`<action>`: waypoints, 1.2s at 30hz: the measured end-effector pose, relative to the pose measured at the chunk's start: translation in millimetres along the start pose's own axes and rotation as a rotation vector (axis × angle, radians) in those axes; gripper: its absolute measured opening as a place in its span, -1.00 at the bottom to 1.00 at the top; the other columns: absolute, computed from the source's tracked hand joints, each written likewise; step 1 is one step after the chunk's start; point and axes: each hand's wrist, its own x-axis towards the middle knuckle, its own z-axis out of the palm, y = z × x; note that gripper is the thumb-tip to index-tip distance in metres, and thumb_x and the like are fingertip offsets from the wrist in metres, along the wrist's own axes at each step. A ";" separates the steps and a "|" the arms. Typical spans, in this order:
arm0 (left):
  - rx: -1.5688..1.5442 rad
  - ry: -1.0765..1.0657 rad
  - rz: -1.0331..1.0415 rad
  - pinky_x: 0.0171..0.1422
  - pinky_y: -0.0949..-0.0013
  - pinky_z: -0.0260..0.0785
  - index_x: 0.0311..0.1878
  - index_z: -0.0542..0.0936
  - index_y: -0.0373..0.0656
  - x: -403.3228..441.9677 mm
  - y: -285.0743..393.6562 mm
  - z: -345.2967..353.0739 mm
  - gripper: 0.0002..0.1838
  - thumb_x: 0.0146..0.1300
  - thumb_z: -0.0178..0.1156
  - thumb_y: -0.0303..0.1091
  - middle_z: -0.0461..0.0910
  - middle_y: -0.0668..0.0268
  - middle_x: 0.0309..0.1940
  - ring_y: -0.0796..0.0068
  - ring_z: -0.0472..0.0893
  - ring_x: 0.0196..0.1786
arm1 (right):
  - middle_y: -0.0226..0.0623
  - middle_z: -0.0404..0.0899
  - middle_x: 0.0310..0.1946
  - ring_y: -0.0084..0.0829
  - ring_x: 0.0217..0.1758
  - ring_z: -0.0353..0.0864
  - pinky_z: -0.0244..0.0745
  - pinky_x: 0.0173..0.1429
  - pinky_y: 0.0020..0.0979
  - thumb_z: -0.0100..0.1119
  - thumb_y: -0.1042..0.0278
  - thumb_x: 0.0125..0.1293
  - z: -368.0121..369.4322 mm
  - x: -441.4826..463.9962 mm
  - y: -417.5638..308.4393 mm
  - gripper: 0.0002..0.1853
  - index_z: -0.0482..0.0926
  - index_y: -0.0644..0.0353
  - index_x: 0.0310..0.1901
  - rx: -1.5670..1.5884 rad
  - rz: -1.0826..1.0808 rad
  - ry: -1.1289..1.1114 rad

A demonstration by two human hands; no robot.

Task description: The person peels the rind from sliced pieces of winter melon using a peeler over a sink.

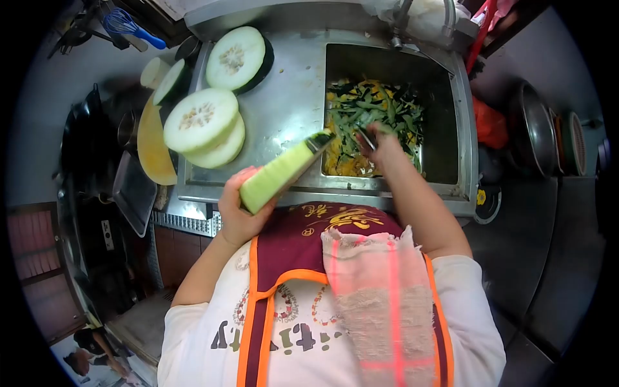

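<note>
My left hand is closed around the near end of a thick winter melon slice. The slice tilts up toward the sink, its edge pale green with a strip of dark rind at the far end. Over the sink, my right hand is closed on what looks like a peeler, slightly blurred and partly hidden by the fingers. Beneath that hand, dark green peelings mixed with orange scraps fill much of the sink. Two stacked melon slices lie on the drainboard, with another slice behind them.
A smaller melon piece and an orange-yellow curved piece stand at the drainboard's left. An empty-looking metal tray leans below them. The faucet rises behind the sink. Metal bowls stand at the right.
</note>
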 end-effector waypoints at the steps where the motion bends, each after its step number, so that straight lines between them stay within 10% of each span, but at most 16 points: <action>1: -0.015 0.023 -0.017 0.21 0.21 0.32 0.02 0.41 -0.27 -2.6 -1.6 0.5 -0.44 -0.11 0.38 -0.47 0.53 0.08 -0.06 0.15 0.53 0.06 | -0.28 0.56 -0.44 -0.33 -0.42 0.61 0.47 -0.34 -0.32 0.15 0.27 0.14 23.5 -19.0 -7.9 -0.87 0.47 0.08 -0.32 -0.030 -0.124 0.028; 7: -0.107 0.090 0.056 0.24 0.19 0.28 0.03 0.41 -0.26 9.7 -3.4 18.2 -0.43 -0.12 0.38 -0.46 0.51 0.10 -0.08 0.18 0.51 0.04 | -0.34 0.45 -0.43 -0.43 -0.43 0.51 0.44 -0.31 -0.42 0.30 0.34 0.01 101.2 -124.9 1.2 -0.73 0.41 0.19 -0.32 -0.117 -0.453 -0.529; 17: 0.430 -0.356 -0.118 -0.14 0.21 0.41 -0.15 0.53 -0.28 72.3 79.7 -1.1 -0.59 -0.14 0.34 -0.37 0.55 0.02 -0.32 0.03 0.56 -0.24 | -0.22 0.49 -0.55 -0.45 -0.52 0.49 0.41 -0.43 -0.43 0.17 0.34 0.04 114.0 -161.8 2.1 -0.43 0.16 0.42 0.03 -0.453 -0.670 -0.418; 22: 0.367 -0.258 -0.111 -0.16 0.16 0.44 -0.19 0.55 -0.23 66.7 69.6 2.6 -0.66 -0.09 0.29 -0.34 0.57 0.04 -0.36 -0.01 0.57 -0.27 | -0.15 0.53 -0.45 -0.42 -0.45 0.52 0.43 -0.32 -0.40 0.17 0.36 0.06 91.4 -98.7 14.4 -0.46 0.17 0.45 -0.01 -0.139 -0.591 -0.477; 24: 0.375 -0.221 -0.117 -0.15 0.20 0.45 -0.19 0.56 -0.25 60.3 68.6 -2.1 -0.67 -0.09 0.29 -0.37 0.59 0.03 -0.36 0.02 0.59 -0.27 | -0.20 0.48 -0.25 -0.39 -0.22 0.53 0.46 -0.20 -0.34 0.27 0.32 0.03 63.5 -49.0 9.1 -0.47 0.30 0.35 0.00 -0.161 -0.629 0.027; 29: 0.282 -0.077 -0.179 -0.15 0.32 0.46 -0.18 0.57 -0.28 43.7 60.1 -9.0 -0.66 -0.09 0.29 -0.40 0.62 0.03 -0.35 0.14 0.64 -0.28 | -0.24 0.50 -0.26 -0.33 -0.25 0.58 0.50 -0.15 -0.30 0.16 0.39 0.12 -2.4 -10.1 -0.6 -0.72 0.43 0.23 -0.12 -0.054 -0.227 -0.017; 32: 0.250 -0.064 -0.151 -0.21 0.20 0.46 -0.18 0.57 -0.21 44.6 58.9 4.5 -0.67 -0.07 0.30 -0.36 0.61 0.07 -0.35 0.03 0.61 -0.29 | -0.31 0.47 -0.33 -0.40 -0.35 0.55 0.47 -0.24 -0.37 0.19 0.37 0.08 52.4 -90.1 -6.9 -0.81 0.45 0.15 -0.26 -0.096 -0.468 -0.326; 33: 0.241 -0.063 -0.142 -0.21 0.20 0.46 -0.18 0.56 -0.20 45.5 60.8 10.1 -0.67 -0.07 0.30 -0.35 0.61 0.08 -0.35 0.03 0.61 -0.29 | -0.23 0.45 -0.43 -0.40 -0.42 0.48 0.41 -0.38 -0.41 0.25 0.37 -0.01 76.4 -119.8 -4.5 -0.49 0.33 0.33 -0.01 0.007 -0.507 -0.360; 36: 0.370 -0.074 -0.009 -0.22 0.18 0.46 -0.17 0.55 -0.18 49.6 69.2 21.0 -0.68 -0.04 0.30 -0.34 0.60 0.10 -0.34 0.06 0.61 -0.29 | -0.13 0.50 -0.40 -0.40 -0.41 0.50 0.44 -0.35 -0.41 0.21 0.31 0.04 105.0 -177.0 4.4 -0.39 0.18 0.43 0.05 -0.395 -0.774 -0.375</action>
